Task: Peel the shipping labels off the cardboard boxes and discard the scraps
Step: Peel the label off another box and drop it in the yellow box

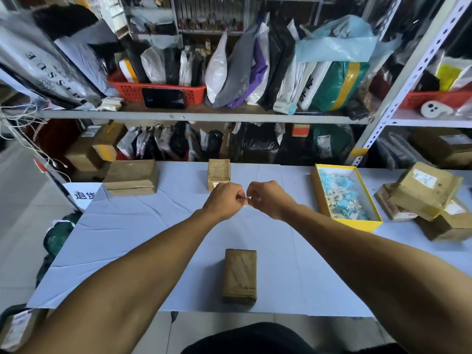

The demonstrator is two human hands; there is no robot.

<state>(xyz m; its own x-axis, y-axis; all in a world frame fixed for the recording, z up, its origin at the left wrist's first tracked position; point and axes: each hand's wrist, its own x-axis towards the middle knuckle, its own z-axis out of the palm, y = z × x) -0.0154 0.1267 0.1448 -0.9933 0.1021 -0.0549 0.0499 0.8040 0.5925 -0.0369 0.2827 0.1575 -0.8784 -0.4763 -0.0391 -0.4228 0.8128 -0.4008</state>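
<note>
Here both hands, left hand and right hand, pinch a small label scrap between fingertips above the table, beyond a cardboard box.

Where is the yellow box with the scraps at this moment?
The yellow box lies open on the table, right of the right hand, between it and the stacked cardboard boxes.

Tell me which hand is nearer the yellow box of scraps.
Right. The right hand is just left of the yellow box; the left hand lies farther left, beyond it.
</note>
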